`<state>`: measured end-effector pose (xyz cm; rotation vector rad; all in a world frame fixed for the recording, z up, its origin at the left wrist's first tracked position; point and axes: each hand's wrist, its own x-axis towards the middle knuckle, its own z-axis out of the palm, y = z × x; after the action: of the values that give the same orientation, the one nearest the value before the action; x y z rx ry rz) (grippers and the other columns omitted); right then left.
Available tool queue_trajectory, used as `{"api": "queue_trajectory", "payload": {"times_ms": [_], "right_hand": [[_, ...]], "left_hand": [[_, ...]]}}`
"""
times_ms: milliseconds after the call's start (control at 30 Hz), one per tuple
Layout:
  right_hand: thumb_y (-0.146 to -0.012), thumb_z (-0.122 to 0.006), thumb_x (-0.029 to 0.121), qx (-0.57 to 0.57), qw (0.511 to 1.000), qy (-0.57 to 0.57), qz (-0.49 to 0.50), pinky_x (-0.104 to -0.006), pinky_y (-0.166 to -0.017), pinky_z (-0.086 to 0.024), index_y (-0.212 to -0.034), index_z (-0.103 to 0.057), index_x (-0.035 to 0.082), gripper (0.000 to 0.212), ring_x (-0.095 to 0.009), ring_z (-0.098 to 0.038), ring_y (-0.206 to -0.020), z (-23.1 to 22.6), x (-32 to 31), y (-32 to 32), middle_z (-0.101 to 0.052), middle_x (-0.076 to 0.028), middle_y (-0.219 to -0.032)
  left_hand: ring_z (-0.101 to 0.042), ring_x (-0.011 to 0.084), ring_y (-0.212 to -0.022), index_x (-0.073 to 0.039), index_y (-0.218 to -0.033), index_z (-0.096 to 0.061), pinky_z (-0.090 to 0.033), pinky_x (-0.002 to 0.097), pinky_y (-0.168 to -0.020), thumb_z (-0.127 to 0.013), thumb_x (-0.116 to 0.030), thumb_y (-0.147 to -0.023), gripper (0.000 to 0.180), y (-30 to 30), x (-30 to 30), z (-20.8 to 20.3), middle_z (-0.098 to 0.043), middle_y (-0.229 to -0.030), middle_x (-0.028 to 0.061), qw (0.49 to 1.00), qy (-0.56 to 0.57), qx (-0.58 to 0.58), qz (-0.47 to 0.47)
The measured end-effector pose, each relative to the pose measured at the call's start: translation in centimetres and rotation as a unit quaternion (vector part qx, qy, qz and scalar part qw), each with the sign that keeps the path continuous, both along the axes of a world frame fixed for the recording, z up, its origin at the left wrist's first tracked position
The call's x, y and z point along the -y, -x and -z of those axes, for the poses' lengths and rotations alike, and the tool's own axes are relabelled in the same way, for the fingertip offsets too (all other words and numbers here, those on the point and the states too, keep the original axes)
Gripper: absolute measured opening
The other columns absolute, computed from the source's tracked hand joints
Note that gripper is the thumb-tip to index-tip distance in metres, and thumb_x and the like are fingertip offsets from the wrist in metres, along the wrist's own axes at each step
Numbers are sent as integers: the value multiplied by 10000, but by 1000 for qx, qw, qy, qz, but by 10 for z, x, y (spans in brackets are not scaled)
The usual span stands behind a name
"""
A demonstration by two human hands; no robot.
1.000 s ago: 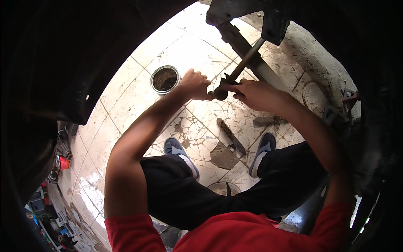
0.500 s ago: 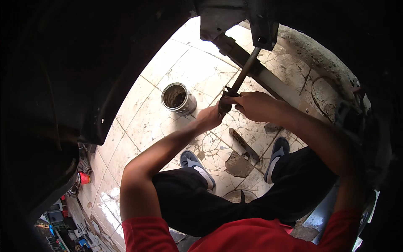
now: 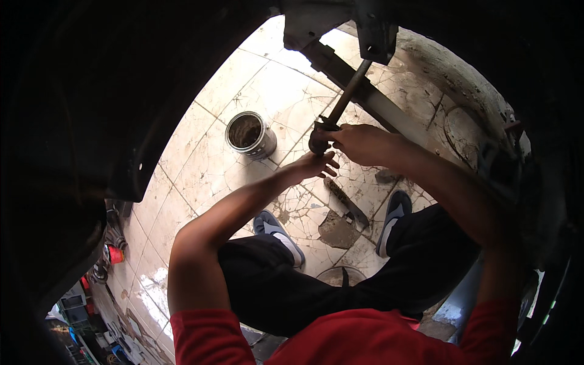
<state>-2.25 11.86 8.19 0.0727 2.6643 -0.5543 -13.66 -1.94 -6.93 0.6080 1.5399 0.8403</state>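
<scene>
Head view: red shirt point(image 3: 347, 340) nearest, black trousers point(image 3: 274, 289) beyond it.
Right hand point(image 3: 362, 144): fingers closed on the dark knob point(image 3: 317, 143) at the rod's lower end.
Left hand point(image 3: 313, 165): open, fingers apart, just below the knob; whether they touch, I cannot tell.
Rod point(image 3: 349, 97): slants up and right from the knob to a dark bracket point(image 3: 375, 38).
Floor point(image 3: 194, 152): cracked pale tiles, a long tool point(image 3: 351, 208) lying between the slippers point(image 3: 264, 222).
Can point(image 3: 264, 146): upright, open-topped, brown inside, left of the knob.
Beam point(image 3: 389, 113): runs diagonally behind the rod.
</scene>
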Motion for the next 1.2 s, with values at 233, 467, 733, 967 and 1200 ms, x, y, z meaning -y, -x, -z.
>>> {"api": "queue_trajectory", "payload": {"times_ms": [233,467,733,967,1200], "right_hand": [[-1042,-434,183,8,1000,-24,-11,-438,-814,-541,-1486,-409,260,451,-325,-678,-935,4,6,3,-627,-208,-1070],[-1047,-415,208,-4,998,-56,-14,-440,-801,-540,-1505,-378,289,467,-315,-677,-891,2,3,-2,-630,-205,-1067],[-964,-488,95,-5,985,-164,-49,-422,-761,-565,-1481,-419,203,533,-294,-687,-824,-8,29,-2,-628,-193,-1044],[-896,-542,35,-45,975,-208,-68,-401,-709,-579,-1474,-400,100,599,-289,-682,-845,3,34,-3,-597,-177,-1022],[-858,-602,47,-132,945,-283,-100,-326,-579,-584,-1496,-377,169,688,-210,-663,-810,27,35,-23,-550,-105,-940]], "left_hand": [[-653,210,-987,-61,-1263,-488,-540,355,-794,-378,-212,-1039,291,29,-18,49,-632,-1110,119,946,-228,-218,69],[-665,309,-974,-204,-1197,-576,-531,400,-804,-551,-323,-913,309,53,-7,-23,-692,-1048,92,871,-107,-445,181],[-686,347,-877,-104,-998,-687,-535,448,-776,-506,-407,-937,358,63,14,-6,-707,-905,163,850,-29,-479,217],[-686,346,-874,-79,-1018,-697,-524,445,-762,-495,-516,-958,485,54,22,-18,-705,-887,160,876,18,-427,224],[-692,332,-906,-86,-1005,-701,-544,426,-768,-523,-434,-939,396,63,6,-26,-717,-956,149,822,14,-511,252]]}}
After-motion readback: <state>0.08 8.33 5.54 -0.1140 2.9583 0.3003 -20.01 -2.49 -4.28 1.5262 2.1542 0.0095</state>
